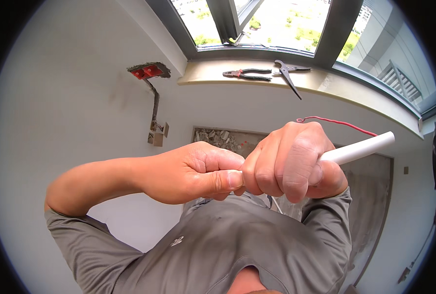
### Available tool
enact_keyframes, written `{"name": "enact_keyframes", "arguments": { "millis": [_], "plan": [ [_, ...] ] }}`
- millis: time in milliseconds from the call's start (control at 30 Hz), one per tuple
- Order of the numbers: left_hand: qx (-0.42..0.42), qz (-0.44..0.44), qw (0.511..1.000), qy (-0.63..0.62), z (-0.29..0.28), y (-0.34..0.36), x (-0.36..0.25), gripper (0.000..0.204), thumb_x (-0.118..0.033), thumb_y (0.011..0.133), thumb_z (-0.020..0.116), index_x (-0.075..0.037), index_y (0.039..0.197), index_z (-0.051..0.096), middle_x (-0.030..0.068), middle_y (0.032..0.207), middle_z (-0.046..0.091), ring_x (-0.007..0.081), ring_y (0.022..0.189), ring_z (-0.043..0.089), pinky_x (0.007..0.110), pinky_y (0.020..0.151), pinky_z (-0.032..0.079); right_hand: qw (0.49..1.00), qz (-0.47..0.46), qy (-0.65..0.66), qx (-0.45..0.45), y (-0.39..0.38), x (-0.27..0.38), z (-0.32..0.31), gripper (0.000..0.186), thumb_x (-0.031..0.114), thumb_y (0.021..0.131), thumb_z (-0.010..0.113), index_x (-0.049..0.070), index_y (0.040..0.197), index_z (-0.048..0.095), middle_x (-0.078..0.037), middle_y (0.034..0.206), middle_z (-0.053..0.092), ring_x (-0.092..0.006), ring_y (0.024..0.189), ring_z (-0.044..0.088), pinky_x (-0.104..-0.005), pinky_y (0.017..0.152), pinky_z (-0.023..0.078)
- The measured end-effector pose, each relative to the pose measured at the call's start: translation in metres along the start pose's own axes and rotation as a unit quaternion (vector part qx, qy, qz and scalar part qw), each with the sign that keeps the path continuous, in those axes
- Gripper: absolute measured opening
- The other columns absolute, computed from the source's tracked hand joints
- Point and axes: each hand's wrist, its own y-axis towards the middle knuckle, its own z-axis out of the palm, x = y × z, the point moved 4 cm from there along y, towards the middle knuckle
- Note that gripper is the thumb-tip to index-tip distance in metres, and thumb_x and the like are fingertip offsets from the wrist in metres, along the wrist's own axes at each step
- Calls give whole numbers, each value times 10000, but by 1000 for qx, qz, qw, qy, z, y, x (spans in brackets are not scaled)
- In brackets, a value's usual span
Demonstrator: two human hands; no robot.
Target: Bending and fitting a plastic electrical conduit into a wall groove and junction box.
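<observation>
Head view: windowsill (pixel 335 87) carrying one pair of pliers (pixel 237 74); right hand (pixel 294 164), fingers wrapped around one white pipe (pixel 362 148); left hand (pixel 193 171) touching it, fingers pinched narrow, contents hidden; two red wall boxes (pixel 140 73); one red wire (pixel 343 122) beside the pipe.

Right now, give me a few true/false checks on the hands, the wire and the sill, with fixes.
1. The right hand grips a white tube. True.
2. The two hands are well apart. False: the left hand meets the right.
3. Pliers lie on the window sill. True.
4. A blue cable shows above the right hand. False: it is a red wire.
5. Red wall boxes show left of the pliers. True.
</observation>
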Motion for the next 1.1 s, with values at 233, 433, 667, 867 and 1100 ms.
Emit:
{"name": "enact_keyframes", "arguments": {
  "millis": [233,433,667,867,1100],
  "plan": [
    [-41,-60,997,-36,-15,-3,2,382,-384,1066,453,-32,1068,604,-42,723,425,77,623,329,240,553,313,997,10,71,-19,4,-12,-20,219,136,982,364,-6,1007,529,-19,659,453,-180,631,491,-392,669,479],
    [-96,-41,993,-55,-50,-7,6,433,-422,1051,469,-9,1104,591,-35,631,373,77,531,285,244,492,288,938,-182,216,-199,-1,-24,-75,435,165,1008,320,50,1397,477,17,631,366,-139,606,423,-351,671,458],
    [-92,-64,992,-60,-66,18,13,433,-414,1050,476,-2,1065,610,-46,635,397,57,518,287,219,454,249,954,-154,171,-191,-1,-47,-71,423,225,1044,352,103,1440,436,32,630,362,-128,625,443,-319,627,441],
    [-63,-112,989,-75,-51,14,14,418,-411,1054,471,-15,1048,605,-58,614,359,48,511,264,216,443,232,982,-132,129,-24,-10,-35,-65,474,202,978,336,-4,1384,467,42,550,336,-122,515,399,-313,604,404],
    [-44,-154,985,-58,-31,10,14,423,-433,1052,471,-30,998,589,-69,617,317,57,527,239,227,463,220,993,-26,110,-28,-14,-24,-44,224,169,939,349,38,858,511,43,504,283,-134,470,312,-343,584,381]
  ]
}}
